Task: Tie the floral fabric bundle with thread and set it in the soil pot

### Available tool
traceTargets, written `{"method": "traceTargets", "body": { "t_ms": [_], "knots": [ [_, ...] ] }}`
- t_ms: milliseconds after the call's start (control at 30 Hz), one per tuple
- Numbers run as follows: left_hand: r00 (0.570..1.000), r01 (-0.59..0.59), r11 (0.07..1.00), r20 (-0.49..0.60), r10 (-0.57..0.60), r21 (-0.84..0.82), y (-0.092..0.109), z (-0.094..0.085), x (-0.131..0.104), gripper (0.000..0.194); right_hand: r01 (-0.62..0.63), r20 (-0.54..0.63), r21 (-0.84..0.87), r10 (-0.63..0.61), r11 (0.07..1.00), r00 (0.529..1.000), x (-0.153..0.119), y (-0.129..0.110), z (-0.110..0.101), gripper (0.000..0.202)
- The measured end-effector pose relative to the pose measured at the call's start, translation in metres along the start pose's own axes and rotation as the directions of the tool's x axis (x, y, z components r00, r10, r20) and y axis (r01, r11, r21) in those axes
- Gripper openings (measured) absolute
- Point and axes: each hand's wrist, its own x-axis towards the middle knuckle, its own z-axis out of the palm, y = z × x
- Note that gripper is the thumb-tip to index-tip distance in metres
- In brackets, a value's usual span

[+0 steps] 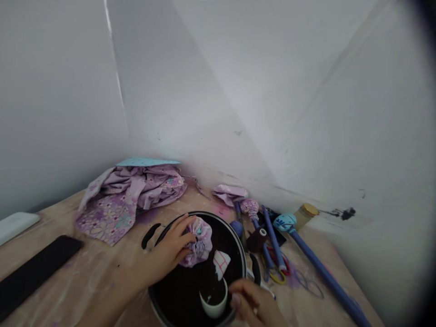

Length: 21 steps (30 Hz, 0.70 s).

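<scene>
My left hand (172,250) reaches in from the left with its fingers closed on the edge of a gathered round rosette of lilac floral fabric (200,243). The rosette is over a dark round pot (244,247) with a pale rim. My right hand (254,302) is at the pot's lower right edge, with fingers curled together, somewhat blurred. What they pinch, if anything, I cannot make out. Beside those fingertips is a white cup-like piece (214,310) with a dark inside. A white scrap with red lines (221,262) lies just above it.
Crumpled lilac floral cloth (132,195) lies at the back left, a black phone-like slab (37,272) at the left. To the right are a dark thread spool (257,240), yellow-handled scissors (277,276) and a blue stick with a cloth-covered head (320,268). White walls stand behind.
</scene>
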Motion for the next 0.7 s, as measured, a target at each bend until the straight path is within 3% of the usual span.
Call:
{"method": "traceTargets", "body": {
  "t_ms": [67,200,367,500,600,700],
  "knots": [
    [1.0,-0.003,1.0,0.02,0.002,0.03,-0.004,0.007,-0.002,0.038,0.157,-0.132,-0.193,-0.184,0.969,0.974,0.017,-0.008,-0.004,0.017],
    [0.999,0.021,0.998,0.033,-0.023,0.055,-0.011,0.012,-0.008,0.048,0.227,-0.161,-0.399,-0.311,0.889,0.937,0.045,-0.012,0.0,0.022],
    [0.998,0.034,0.998,0.052,-0.032,-0.046,-0.012,0.013,-0.01,0.039,0.341,-0.101,-0.353,-0.398,0.871,0.912,0.067,-0.032,0.012,0.031],
    [0.995,0.064,0.997,0.077,-0.061,-0.041,-0.013,0.018,-0.005,0.051,0.492,0.038,-0.279,-0.503,0.825,0.864,0.085,-0.06,0.018,0.043],
    [0.996,0.055,0.998,0.074,-0.053,-0.021,-0.016,0.019,-0.003,0.056,0.497,0.104,-0.305,-0.49,0.813,0.865,0.1,-0.069,0.023,0.038],
    [0.999,0.038,0.997,0.042,-0.036,-0.064,-0.022,0.016,-0.004,0.044,0.46,0.124,-0.352,-0.447,0.815,0.886,0.108,-0.067,0.026,0.037]
  ]
}}
